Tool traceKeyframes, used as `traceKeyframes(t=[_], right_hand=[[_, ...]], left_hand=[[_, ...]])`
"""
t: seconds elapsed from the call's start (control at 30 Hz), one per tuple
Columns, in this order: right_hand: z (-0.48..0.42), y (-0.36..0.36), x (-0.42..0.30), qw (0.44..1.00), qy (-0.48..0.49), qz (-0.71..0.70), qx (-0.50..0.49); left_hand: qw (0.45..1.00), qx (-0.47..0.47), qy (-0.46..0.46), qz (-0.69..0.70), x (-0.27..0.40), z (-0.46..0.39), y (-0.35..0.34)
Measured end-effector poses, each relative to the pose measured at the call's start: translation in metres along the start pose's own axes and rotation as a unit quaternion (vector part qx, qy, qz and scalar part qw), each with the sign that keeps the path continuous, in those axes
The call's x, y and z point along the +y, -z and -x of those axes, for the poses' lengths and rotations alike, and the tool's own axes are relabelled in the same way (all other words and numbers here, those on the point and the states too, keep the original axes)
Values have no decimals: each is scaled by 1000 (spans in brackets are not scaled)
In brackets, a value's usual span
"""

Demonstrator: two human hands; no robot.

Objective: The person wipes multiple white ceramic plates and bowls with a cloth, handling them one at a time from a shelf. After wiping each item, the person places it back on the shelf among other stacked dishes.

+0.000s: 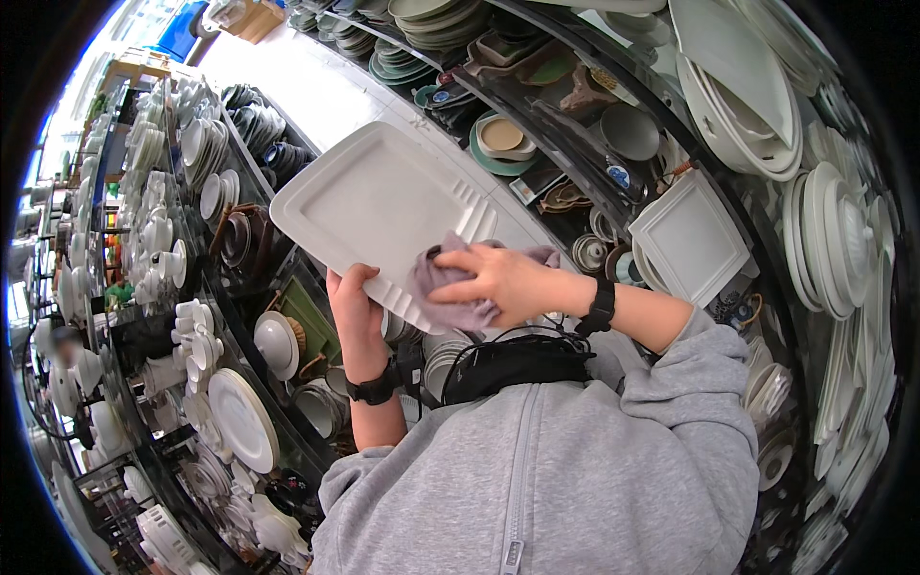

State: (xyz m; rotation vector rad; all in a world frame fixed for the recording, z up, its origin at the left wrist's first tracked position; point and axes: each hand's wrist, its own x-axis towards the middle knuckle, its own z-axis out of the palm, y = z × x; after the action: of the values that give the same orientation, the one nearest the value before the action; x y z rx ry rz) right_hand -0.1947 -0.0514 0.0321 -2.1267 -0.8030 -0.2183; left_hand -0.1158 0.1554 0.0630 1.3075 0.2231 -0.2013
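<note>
A white rectangular ceramic platter [374,194] with rounded corners and ridged steps at its near end is held up in front of my chest. My left hand [356,309] grips its left edge, the thumb on the upper face and the fingers hidden beneath. A greyish-purple cloth [449,284] lies bunched under my right hand [496,280], whose fingers press it onto the ridged near end. Part of the cloth hangs out beyond the hand on the right. Both wrists wear black straps.
Shelves of white crockery, with cups and round plates [243,420], line the left. On the right, shelves carry a square white plate [691,237], lidded dishes [844,237] and stacked platters. A pale tiled floor [316,79] runs between them. A black pouch [514,370] with cables sits at my waist.
</note>
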Motion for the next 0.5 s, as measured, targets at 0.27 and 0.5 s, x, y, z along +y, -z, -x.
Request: traceKeyframes(t=[0.27, 0.5], right_hand=[[42, -17, 115, 970, -206, 98, 81], [-19, -21, 36, 986, -149, -38, 72]], left_hand=[[999, -11, 9, -28, 17, 25, -2], [999, -41, 14, -3, 1, 18, 10]])
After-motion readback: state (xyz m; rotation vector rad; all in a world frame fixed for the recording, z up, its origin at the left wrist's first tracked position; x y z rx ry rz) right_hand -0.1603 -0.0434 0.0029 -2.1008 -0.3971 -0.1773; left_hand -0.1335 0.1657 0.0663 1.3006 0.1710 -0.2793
